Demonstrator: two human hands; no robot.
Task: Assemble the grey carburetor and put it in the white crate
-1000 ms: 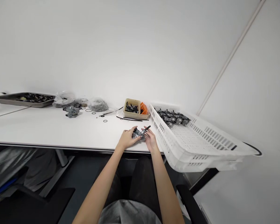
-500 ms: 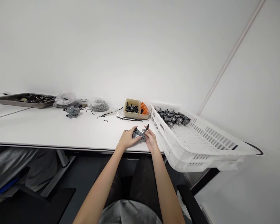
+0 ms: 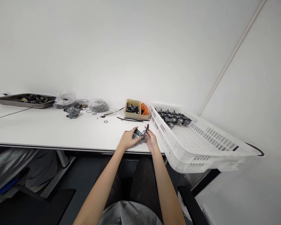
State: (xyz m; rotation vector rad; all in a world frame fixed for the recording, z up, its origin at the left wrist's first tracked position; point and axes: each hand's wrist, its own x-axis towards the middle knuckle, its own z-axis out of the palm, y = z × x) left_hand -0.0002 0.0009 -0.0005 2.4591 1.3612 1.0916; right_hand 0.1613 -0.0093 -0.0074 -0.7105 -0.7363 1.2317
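Note:
Near the table's front edge, my left hand [image 3: 128,139] is wrapped round a small grey metal housing [image 3: 137,134] with a round ringed opening. A short black piece [image 3: 147,127] sticks up from the housing's right end. My right hand [image 3: 151,140] closes on that end, its fingers at the base of the black piece. My fingers hide part of the housing, so I cannot tell whether the black piece is fully seated.
Right of my hands stands a white slotted crate [image 3: 178,147] with several similar parts. A yellowish bin [image 3: 132,102] with black pieces and an orange basket [image 3: 144,108] sit behind. Leftward lie black rings [image 3: 105,121], another grey housing [image 3: 72,112], plastic bags [image 3: 98,105] and a tray [image 3: 35,106].
The black piece has tipped slightly to the left and stands more upright, the right fingers moving with it. My left hand and the housing stay almost still.

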